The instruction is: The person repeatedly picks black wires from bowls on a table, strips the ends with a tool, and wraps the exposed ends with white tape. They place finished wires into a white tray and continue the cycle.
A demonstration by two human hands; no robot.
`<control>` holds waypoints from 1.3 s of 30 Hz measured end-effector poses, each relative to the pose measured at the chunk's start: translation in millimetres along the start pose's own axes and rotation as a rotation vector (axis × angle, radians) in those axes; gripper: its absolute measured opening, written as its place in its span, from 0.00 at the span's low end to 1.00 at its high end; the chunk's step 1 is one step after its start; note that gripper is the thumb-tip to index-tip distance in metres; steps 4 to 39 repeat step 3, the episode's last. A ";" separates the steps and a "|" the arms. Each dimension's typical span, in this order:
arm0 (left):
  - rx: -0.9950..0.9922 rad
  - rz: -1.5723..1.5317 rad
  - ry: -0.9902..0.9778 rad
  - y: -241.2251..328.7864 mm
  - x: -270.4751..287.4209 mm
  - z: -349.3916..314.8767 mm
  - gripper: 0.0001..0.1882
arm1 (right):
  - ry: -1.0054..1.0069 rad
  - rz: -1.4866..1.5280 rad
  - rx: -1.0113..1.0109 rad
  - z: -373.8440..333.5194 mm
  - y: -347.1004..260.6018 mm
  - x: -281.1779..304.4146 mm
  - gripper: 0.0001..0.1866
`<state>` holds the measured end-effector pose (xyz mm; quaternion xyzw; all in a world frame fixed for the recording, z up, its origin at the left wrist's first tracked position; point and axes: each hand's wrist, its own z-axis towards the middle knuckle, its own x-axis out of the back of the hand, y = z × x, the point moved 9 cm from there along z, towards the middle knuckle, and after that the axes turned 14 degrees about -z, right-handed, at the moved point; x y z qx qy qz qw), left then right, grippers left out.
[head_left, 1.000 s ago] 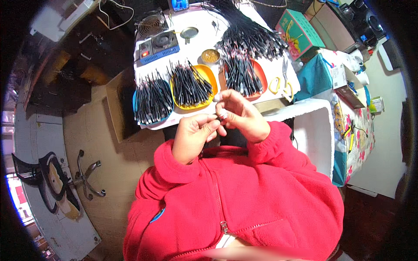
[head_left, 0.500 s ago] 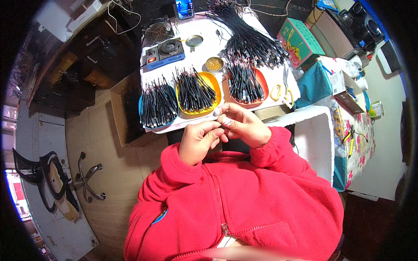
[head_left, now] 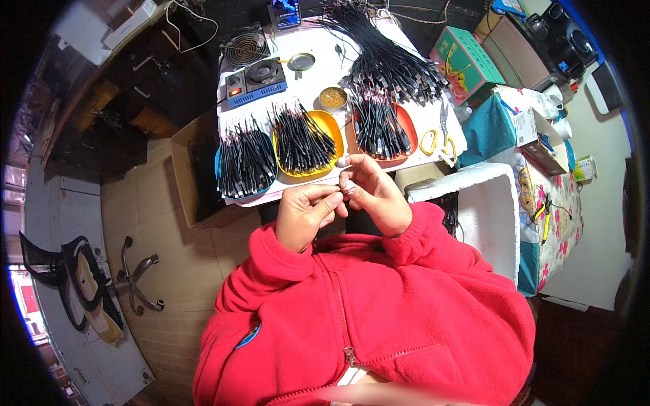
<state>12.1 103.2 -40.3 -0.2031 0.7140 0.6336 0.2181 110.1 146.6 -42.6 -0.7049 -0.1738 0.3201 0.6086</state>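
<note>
My left hand (head_left: 305, 211) and my right hand (head_left: 379, 199) meet just off the table's front edge, fingertips nearly touching. Both pinch what looks like the end of a thin black cable (head_left: 342, 189); the fingers hide most of it. Beyond them on the table are three trays, blue (head_left: 257, 196), yellow (head_left: 333, 128) and red (head_left: 410, 128), heaped with short black cables (head_left: 302, 143). Behind the red tray spreads a large bundle of longer black cables (head_left: 393, 64). A round tin (head_left: 333, 99) with yellowish contents stands between the yellow and red trays.
At the back left sit a blue heating unit (head_left: 257, 84) with a lit switch, a fan (head_left: 245, 49) and a small round lid (head_left: 301, 62). Yellow-handled scissors (head_left: 443, 139) lie at the right edge. A white foam box (head_left: 484, 227) stands beside my right arm.
My two hands have shifted slightly; the right hand's fingers are raised and more spread, while the fingertips stay together. The trays and tools have not moved.
</note>
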 end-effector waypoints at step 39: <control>0.003 -0.007 0.022 -4.2 4.3 2.1 0.09 | 0.015 -0.132 0.134 4.3 -2.3 0.0 0.20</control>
